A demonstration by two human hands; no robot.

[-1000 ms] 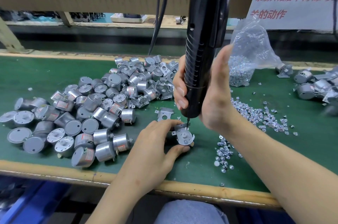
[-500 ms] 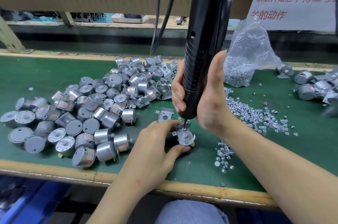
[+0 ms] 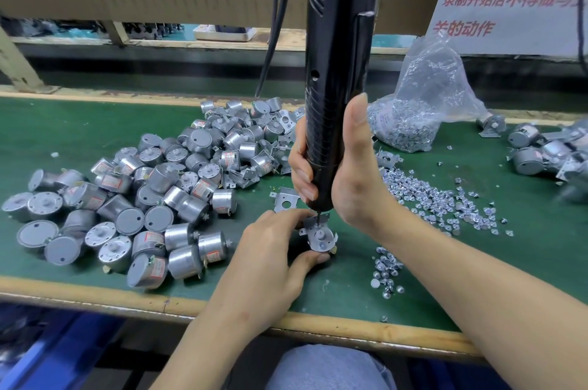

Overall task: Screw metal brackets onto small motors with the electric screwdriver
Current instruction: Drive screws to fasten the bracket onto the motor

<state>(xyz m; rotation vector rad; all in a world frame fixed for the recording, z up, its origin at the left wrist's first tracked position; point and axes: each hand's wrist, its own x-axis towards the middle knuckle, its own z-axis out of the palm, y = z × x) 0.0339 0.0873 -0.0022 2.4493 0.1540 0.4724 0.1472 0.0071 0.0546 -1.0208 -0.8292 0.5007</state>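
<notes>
My right hand (image 3: pixel 353 176) grips the black electric screwdriver (image 3: pixel 337 71), which stands nearly upright with its bit down on the far edge of a metal bracket. That bracket sits on top of a small silver motor (image 3: pixel 321 238) on the green mat. My left hand (image 3: pixel 273 249) holds this motor between the thumb at its near side and the fingers at its far left. A loose bracket (image 3: pixel 284 200) lies flat just behind my left hand.
A heap of silver motors (image 3: pixel 133 198) covers the mat to the left. Loose screws (image 3: pixel 429 202) are scattered to the right, with a clear bag of screws (image 3: pixel 413 122) behind them. More motors with brackets (image 3: pixel 541 151) lie far right. The table's wooden edge (image 3: pixel 350 329) runs in front.
The screwdriver has swung from a lean to nearly upright, and the bit stays on the bracket. My left hand keeps its hold on the motor.
</notes>
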